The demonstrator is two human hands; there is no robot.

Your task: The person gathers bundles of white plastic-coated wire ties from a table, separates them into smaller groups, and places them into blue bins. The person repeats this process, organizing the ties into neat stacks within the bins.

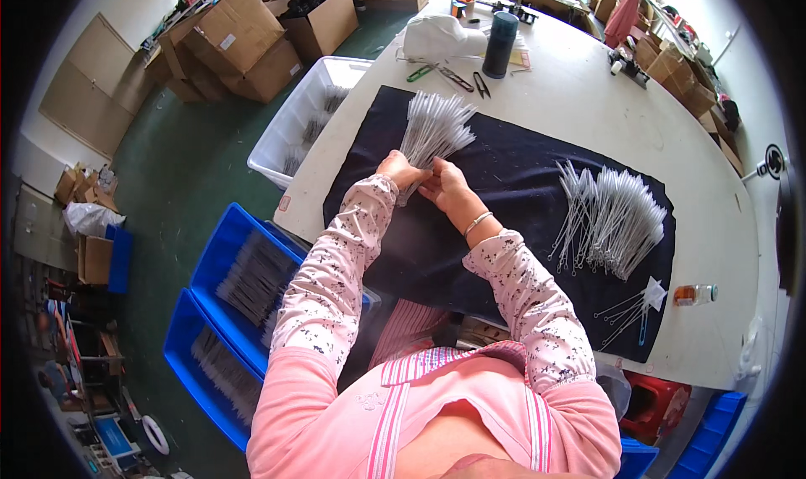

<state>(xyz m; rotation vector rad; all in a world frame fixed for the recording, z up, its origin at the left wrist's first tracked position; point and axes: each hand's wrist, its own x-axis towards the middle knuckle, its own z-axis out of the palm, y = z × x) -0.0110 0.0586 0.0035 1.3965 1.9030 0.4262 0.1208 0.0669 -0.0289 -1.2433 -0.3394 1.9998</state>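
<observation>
dark cloth [514, 162] beneath, left hand [401, 172] and right hand [450, 187] pinch bundled brushes [437, 126] low, partly hiding them.

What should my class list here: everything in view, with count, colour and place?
Table: 1, pale, centre
Cloth: 1, navy, on table
Brush bundle: 1, whitish, held over cloth's left part
Brush pile: 1, whitish, cloth's right part
Loose brushes: several, whitish, cloth's near right corner
Hand tools: 3, one green, beyond cloth
Cylinder: 1, dark, beyond cloth
White bundle: 1, white, table's far end
Jar: 1, clear and orange, table's right side
White tub: 1, white, left of table
Blue tubs: at least 2, blue, lower left
Cardboard boxes: several, brown, background
Red plastic object: 1, red, lower right
Sleeves: 2, pink, flowered, on forearms
Left grip: 1, bare, around brush bundle
Right grip: 1, bare, at bundle's right side
</observation>
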